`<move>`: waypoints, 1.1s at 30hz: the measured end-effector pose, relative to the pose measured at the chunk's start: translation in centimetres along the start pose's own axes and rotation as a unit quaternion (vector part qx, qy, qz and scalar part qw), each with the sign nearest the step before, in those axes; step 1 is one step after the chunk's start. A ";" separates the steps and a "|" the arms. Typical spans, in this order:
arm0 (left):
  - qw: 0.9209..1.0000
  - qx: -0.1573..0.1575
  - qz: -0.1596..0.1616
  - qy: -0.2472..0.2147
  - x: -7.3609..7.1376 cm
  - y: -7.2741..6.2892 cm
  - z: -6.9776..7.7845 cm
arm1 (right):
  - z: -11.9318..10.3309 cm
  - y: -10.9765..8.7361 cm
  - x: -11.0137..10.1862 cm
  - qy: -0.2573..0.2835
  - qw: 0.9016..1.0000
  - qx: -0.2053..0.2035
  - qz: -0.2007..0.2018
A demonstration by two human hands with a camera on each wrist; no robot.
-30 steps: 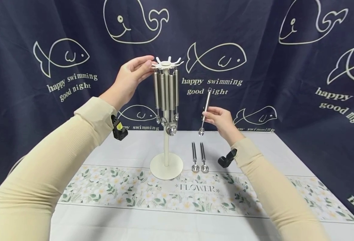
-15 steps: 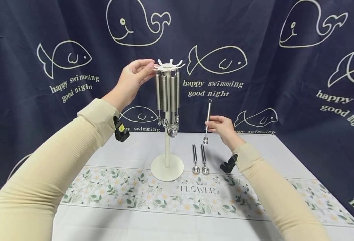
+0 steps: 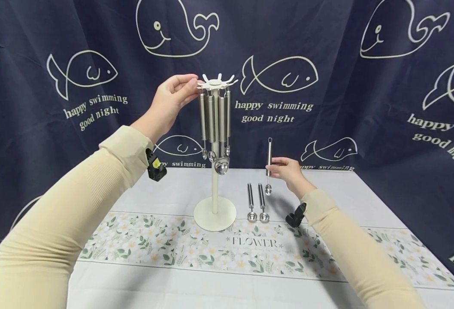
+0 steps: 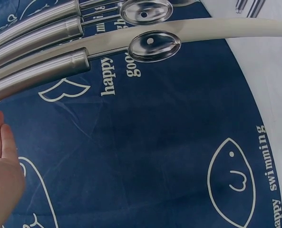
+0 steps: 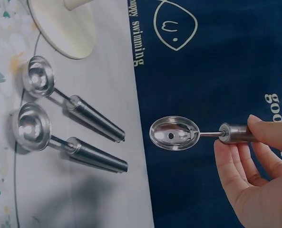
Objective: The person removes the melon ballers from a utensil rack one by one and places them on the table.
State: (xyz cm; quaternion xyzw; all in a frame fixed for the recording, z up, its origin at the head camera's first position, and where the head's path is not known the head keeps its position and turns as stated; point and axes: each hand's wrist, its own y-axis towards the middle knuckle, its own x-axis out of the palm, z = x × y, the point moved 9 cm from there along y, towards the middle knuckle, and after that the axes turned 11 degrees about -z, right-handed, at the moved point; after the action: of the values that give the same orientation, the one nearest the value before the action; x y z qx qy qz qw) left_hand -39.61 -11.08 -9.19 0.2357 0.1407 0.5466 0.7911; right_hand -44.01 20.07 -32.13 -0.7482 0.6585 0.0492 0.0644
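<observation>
Left of the white stand, "happy swimming good night" is printed on the dark blue curtain. At that side of the stand's top, a prong is pinched by the fingers of the left hand. From the stand's hooks, metal utensils are hung, handles uppermost. Ahead of the stand's base and slightly rightward, "FLOWER" can be read on the floral runner. Right of the base, two metal scoops are laid side by side on the white surface. Farther right of the stand, an oval-bowled spoon is held nearly upright above the surface, bowl down, its handle grasped by the fingers of the right hand.
</observation>
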 end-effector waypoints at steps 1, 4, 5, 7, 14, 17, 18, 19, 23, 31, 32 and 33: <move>1.000 0.000 0.001 -0.001 0.0 0.0 0.0 | 0.2 0.0 0.0 -0.004 1.000 0.002 0.000; 1.000 0.002 0.004 -0.006 0.0 0.0 0.1 | 0.8 -0.1 -0.2 -0.021 1.000 0.014 -0.003; 1.000 0.002 0.005 -0.007 0.0 0.0 0.1 | 1.0 -0.2 -0.3 -0.026 1.000 0.018 -0.003; 1.000 0.003 0.006 -0.007 -0.1 0.0 0.1 | 1.6 -0.1 -0.5 -0.030 0.999 0.024 -0.005; 1.000 -0.001 0.004 0.003 -0.1 0.0 0.0 | 3.7 0.0 -0.7 -0.007 0.999 0.039 -0.022; 1.000 -0.002 0.002 0.007 -0.1 0.1 0.1 | 4.4 0.0 -0.5 0.003 0.999 0.040 -0.029; 1.000 -0.002 0.002 0.008 -0.1 0.1 0.1 | 4.6 0.0 -0.4 0.006 0.999 0.041 -0.032; 1.000 -0.002 0.002 0.010 -0.1 0.2 0.1 | 4.8 0.0 -0.4 0.008 0.999 0.042 -0.034; 1.000 -0.001 0.005 0.012 -0.1 0.2 0.1 | 5.6 -0.2 -0.6 -0.005 0.998 0.056 -0.035; 1.000 -0.002 0.005 0.008 -0.1 0.1 0.0 | 7.1 -0.1 -0.9 -0.023 0.997 0.071 -0.035; 1.000 -0.001 0.005 0.008 -0.1 0.1 0.0 | 7.4 -0.1 -1.0 -0.025 0.996 0.074 -0.034; 1.000 -0.001 0.004 0.008 0.0 0.1 0.0 | 7.6 -0.1 -1.1 -0.027 0.996 0.077 -0.033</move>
State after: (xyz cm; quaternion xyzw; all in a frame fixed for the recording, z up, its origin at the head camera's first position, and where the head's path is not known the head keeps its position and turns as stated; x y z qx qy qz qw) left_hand -39.73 -11.09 -9.11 0.2307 0.1457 0.5521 0.7879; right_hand -43.94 22.37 -39.41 -0.7607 0.6333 0.0164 0.1414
